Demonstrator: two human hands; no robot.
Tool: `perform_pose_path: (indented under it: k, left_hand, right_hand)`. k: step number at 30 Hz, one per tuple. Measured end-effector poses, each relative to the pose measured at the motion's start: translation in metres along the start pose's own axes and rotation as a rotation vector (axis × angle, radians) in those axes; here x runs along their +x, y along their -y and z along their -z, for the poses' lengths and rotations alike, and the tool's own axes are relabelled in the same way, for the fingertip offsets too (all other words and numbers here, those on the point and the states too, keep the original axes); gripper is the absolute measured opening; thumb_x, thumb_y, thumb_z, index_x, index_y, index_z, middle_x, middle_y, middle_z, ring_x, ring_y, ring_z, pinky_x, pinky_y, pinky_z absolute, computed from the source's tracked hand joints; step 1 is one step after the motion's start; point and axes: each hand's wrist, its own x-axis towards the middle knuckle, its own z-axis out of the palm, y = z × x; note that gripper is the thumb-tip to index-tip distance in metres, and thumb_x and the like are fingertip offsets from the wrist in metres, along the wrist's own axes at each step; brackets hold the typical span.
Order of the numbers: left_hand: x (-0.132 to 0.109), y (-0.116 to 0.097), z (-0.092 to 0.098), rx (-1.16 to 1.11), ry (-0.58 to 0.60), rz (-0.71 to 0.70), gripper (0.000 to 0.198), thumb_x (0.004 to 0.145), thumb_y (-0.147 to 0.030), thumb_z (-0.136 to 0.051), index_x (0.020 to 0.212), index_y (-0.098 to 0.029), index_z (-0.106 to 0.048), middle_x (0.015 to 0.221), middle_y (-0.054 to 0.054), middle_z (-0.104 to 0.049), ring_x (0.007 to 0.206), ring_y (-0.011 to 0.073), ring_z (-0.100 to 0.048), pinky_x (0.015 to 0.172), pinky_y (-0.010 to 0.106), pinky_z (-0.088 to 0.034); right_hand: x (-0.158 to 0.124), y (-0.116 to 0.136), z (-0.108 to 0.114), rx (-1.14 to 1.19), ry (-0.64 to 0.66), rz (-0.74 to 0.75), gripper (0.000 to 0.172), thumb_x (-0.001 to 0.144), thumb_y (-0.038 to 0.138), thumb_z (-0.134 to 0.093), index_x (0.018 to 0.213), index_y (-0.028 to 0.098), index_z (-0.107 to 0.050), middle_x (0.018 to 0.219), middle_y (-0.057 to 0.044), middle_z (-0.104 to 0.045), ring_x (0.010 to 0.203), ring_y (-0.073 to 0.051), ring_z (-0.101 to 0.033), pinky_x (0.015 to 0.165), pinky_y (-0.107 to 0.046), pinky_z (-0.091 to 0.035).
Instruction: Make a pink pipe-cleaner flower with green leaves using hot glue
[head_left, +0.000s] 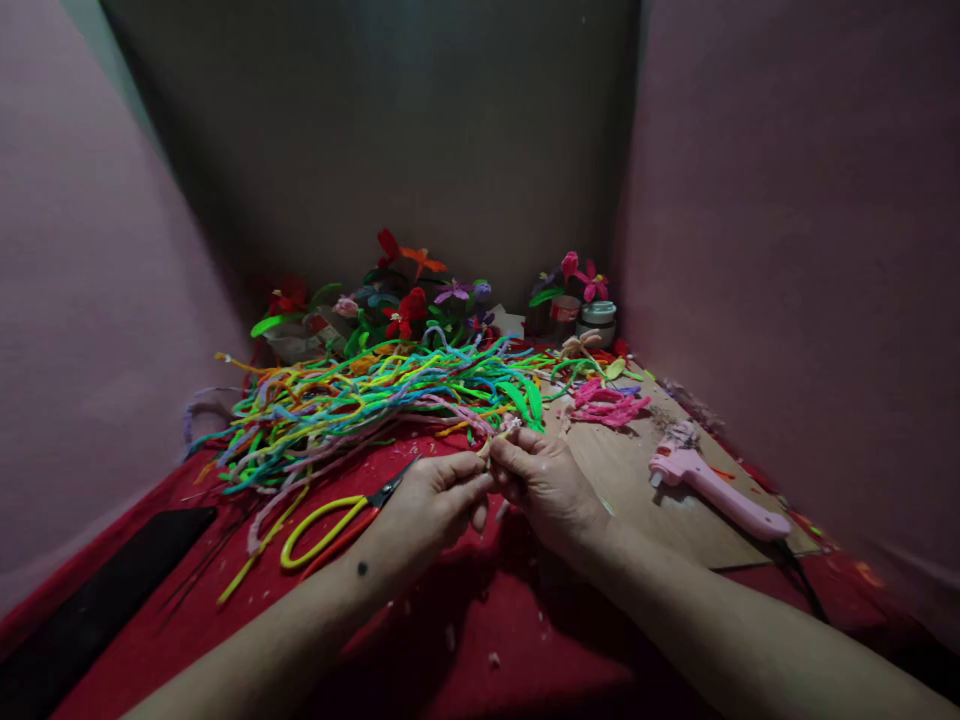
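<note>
My left hand (431,505) and my right hand (544,485) meet over the red cloth (465,640), fingers pinched together. Between the fingertips they hold a small pinkish pipe-cleaner piece (504,430) with a thin yellowish stem. Just beyond the hands lies a wide heap of coloured pipe cleaners (360,400). Yellow-handled scissors (337,520) lie on the cloth right beside my left hand.
A pink glue gun (712,490) rests on a brown board (637,480) at the right, with pink pipe-cleaner bits (607,405) behind it. Finished pipe-cleaner flowers (405,295) and small jars (596,320) stand at the back wall. A black flat object (97,600) lies at the left.
</note>
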Motion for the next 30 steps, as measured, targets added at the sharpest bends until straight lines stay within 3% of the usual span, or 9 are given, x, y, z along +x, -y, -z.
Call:
perform_pose_path:
  k: [4,9,12,16,19,25,27,29,30]
  left_hand:
    - [0.004,-0.002,0.001,0.042,0.021,-0.014,0.026,0.076,-0.038,-0.054,0.067,-0.014,-0.057,0.048,-0.004,-0.048,0.036,0.0031,-0.029,0.036,0.017,-0.019]
    - [0.016,-0.012,0.011,-0.178,-0.030,-0.062,0.022,0.075,-0.036,-0.055,0.075,-0.014,-0.056,0.051,-0.006,-0.047,0.035,0.0016,-0.026,0.036,0.016,-0.017]
    - [0.026,-0.013,0.016,-0.365,-0.117,-0.172,0.016,0.074,-0.029,-0.058,0.080,-0.015,-0.053,0.057,-0.004,-0.050,0.039,0.0013,-0.031,0.039,0.015,-0.022]
    - [0.036,-0.001,0.019,-0.497,-0.133,-0.191,0.016,0.072,-0.025,-0.060,0.079,-0.013,-0.053,0.061,-0.003,-0.052,0.039,0.0003,-0.031,0.038,0.014,-0.021]
    - [0.040,0.011,0.019,-0.514,-0.103,-0.168,0.018,0.075,-0.029,-0.058,0.079,-0.012,-0.054,0.063,-0.002,-0.052,0.038,-0.0005,-0.029,0.036,0.014,-0.020]
    - [0.045,0.025,0.023,-0.546,-0.083,-0.147,0.022,0.077,-0.033,-0.056,0.085,-0.013,-0.057,0.058,-0.002,-0.051,0.033,-0.0004,-0.023,0.034,0.015,-0.014]
    - [0.046,0.027,0.024,-0.570,-0.072,-0.139,0.023,0.076,-0.035,-0.056,0.085,-0.013,-0.057,0.053,-0.004,-0.048,0.032,-0.0007,-0.020,0.033,0.015,-0.012]
    - [0.047,0.029,0.024,-0.593,-0.074,-0.123,0.023,0.074,-0.034,-0.059,0.082,-0.013,-0.057,0.049,-0.007,-0.043,0.032,-0.0008,-0.018,0.034,0.015,-0.012]
    - [0.047,0.029,0.024,-0.602,-0.078,-0.118,0.022,0.073,-0.033,-0.061,0.081,-0.013,-0.056,0.048,-0.007,-0.041,0.033,-0.0008,-0.018,0.034,0.015,-0.011]
  right_hand:
    - [0.003,0.000,0.003,0.040,-0.032,-0.052,0.031,0.062,0.033,-0.070,0.056,0.016,-0.046,0.041,0.009,-0.040,0.034,-0.002,-0.026,0.036,-0.018,-0.016]
    - [0.009,0.017,0.010,-0.094,0.087,0.000,0.023,0.069,0.034,-0.066,0.077,0.013,-0.059,0.055,0.002,-0.057,0.040,-0.005,-0.043,0.038,-0.018,-0.028]
    - [0.014,0.037,0.019,-0.070,-0.033,0.099,0.033,0.066,0.027,-0.069,0.095,0.014,-0.059,0.060,0.001,-0.060,0.040,-0.006,-0.045,0.038,-0.018,-0.031]
    - [0.017,0.066,0.038,-0.043,-0.240,0.258,0.019,0.065,0.021,-0.067,0.083,0.014,-0.063,0.055,0.003,-0.056,0.039,-0.004,-0.043,0.037,-0.016,-0.029]
    - [0.015,0.089,0.049,-0.128,-0.300,0.360,0.013,0.065,0.017,-0.065,0.077,0.014,-0.065,0.053,0.002,-0.055,0.040,-0.004,-0.043,0.037,-0.016,-0.030]
    - [0.022,0.126,0.064,-0.647,-0.234,0.336,0.014,0.067,0.018,-0.061,0.076,0.010,-0.068,0.065,-0.004,-0.062,0.044,-0.005,-0.041,0.040,-0.019,-0.032]
    - [0.033,0.131,0.073,-0.939,-0.249,0.268,0.018,0.068,0.018,-0.058,0.080,0.010,-0.068,0.070,-0.006,-0.064,0.046,-0.006,-0.044,0.043,-0.020,-0.035]
    - [0.045,0.133,0.085,-1.355,-0.273,0.129,0.023,0.070,0.018,-0.053,0.085,0.010,-0.068,0.066,-0.005,-0.064,0.048,-0.008,-0.047,0.045,-0.021,-0.037]
    - [0.050,0.132,0.090,-1.456,-0.279,0.077,0.022,0.067,0.016,-0.054,0.083,0.010,-0.069,0.063,-0.005,-0.064,0.049,-0.010,-0.049,0.046,-0.021,-0.037]
